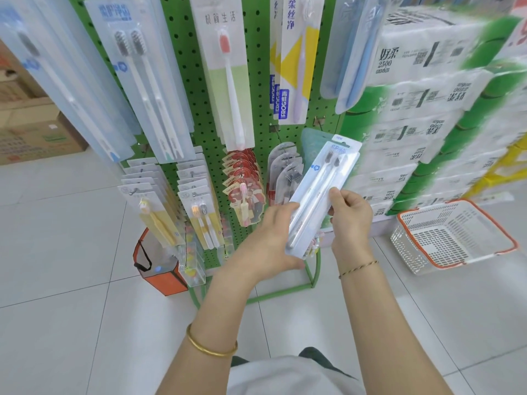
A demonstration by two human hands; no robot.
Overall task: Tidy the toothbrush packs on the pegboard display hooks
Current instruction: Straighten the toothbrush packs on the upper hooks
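My left hand (pixel 271 235) grips the lower end of a twin toothbrush pack (pixel 322 183); my right hand (pixel 352 216) pinches its right edge. Pack tilted, off any hook, before the pegboard (pixel 196 81), lower right. I judge it not yet hung; bare hook (pixel 276 129) just above. Hung packs (pixel 228 81) look orderly.

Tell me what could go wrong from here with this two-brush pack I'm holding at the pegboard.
1. The left hand grips the held pack at its lower end and the right hand pinches its middle, so the free top may wobble when it is hung.
2. That top sits close to the teal pack and the grey packs; a swing could knock them.
3. The matching packs hang upper left; hanging it lower down would likely mix products.
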